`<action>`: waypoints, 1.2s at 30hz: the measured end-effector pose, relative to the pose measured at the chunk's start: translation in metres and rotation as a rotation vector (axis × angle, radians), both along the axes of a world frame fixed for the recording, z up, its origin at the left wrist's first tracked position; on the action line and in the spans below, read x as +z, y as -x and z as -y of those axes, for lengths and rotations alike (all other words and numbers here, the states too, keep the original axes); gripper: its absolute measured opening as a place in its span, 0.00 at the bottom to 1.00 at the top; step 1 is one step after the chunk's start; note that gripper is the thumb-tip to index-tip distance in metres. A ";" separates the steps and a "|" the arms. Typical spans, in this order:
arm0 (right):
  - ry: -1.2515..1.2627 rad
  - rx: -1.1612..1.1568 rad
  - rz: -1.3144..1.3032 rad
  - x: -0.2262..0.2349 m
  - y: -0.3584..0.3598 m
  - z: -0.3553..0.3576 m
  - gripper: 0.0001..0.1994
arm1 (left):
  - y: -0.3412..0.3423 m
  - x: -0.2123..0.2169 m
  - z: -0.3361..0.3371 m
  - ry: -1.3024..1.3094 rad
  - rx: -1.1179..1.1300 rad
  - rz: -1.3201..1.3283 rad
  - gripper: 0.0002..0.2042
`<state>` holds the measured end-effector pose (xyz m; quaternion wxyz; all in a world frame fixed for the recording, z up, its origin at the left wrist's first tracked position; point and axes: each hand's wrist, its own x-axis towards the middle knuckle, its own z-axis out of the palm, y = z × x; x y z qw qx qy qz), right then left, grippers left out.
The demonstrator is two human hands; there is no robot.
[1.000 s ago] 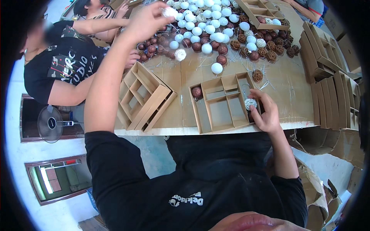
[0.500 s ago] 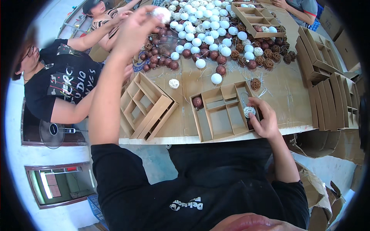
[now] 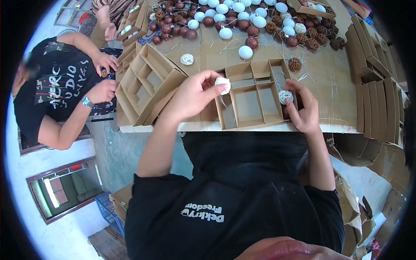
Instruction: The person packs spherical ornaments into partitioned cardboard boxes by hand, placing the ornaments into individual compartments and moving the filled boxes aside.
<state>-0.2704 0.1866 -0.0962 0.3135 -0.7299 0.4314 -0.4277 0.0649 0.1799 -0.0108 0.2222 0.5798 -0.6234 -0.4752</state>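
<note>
A brown cardboard-covered table (image 3: 333, 82) fills the view above both hands, with a pale floor below its near edge. Beyond the hands lies a heap of white, dark red and brown wicker balls (image 3: 242, 19). Right of the right hand (image 3: 303, 110) stand stacked flat cardboard boxes (image 3: 375, 86); left of the left hand (image 3: 190, 97) sits an empty divided box (image 3: 147, 86). Between the hands rests a cardboard divider tray (image 3: 251, 97), its middle cells bare. The left hand pinches a white ball (image 3: 223, 83) over the tray's left edge. The right hand's fingers press a white wicker ball (image 3: 285, 96) into the tray's right cell. A seated person (image 3: 52, 95) works far left.
</note>
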 end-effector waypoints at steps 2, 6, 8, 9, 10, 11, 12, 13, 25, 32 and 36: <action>-0.024 -0.016 0.018 -0.003 0.002 0.000 0.24 | 0.008 -0.019 -0.016 0.197 0.101 0.269 0.18; -0.046 -0.010 0.003 -0.002 0.000 0.001 0.25 | 0.008 -0.030 -0.031 0.264 0.142 0.299 0.21; -0.072 -0.025 0.013 -0.002 0.000 -0.005 0.23 | 0.013 -0.024 -0.035 0.356 0.153 0.296 0.21; -0.088 -0.044 0.039 -0.002 -0.002 -0.005 0.21 | 0.012 -0.021 -0.034 0.359 0.150 0.289 0.21; -0.084 -0.050 0.032 0.000 -0.001 -0.003 0.21 | 0.010 -0.018 -0.032 0.368 0.144 0.274 0.20; 0.045 -0.020 -0.026 0.002 0.001 0.000 0.19 | 0.008 -0.018 -0.030 0.377 0.136 0.259 0.19; 0.168 0.012 -0.089 0.005 0.003 0.000 0.16 | 0.004 -0.022 -0.027 0.415 0.052 0.291 0.18; 0.109 0.018 -0.107 0.007 0.001 -0.003 0.15 | 0.003 -0.026 -0.027 0.379 0.063 0.242 0.17; 0.152 0.083 -0.367 0.024 0.003 -0.008 0.17 | 0.009 -0.049 -0.028 0.389 0.126 0.166 0.15; -0.042 -0.064 -0.338 0.052 0.004 0.008 0.16 | 0.004 -0.057 -0.019 0.447 0.082 0.092 0.14; -0.032 -0.313 -0.365 0.083 0.000 0.085 0.14 | 0.004 -0.072 -0.015 0.595 0.116 -0.023 0.15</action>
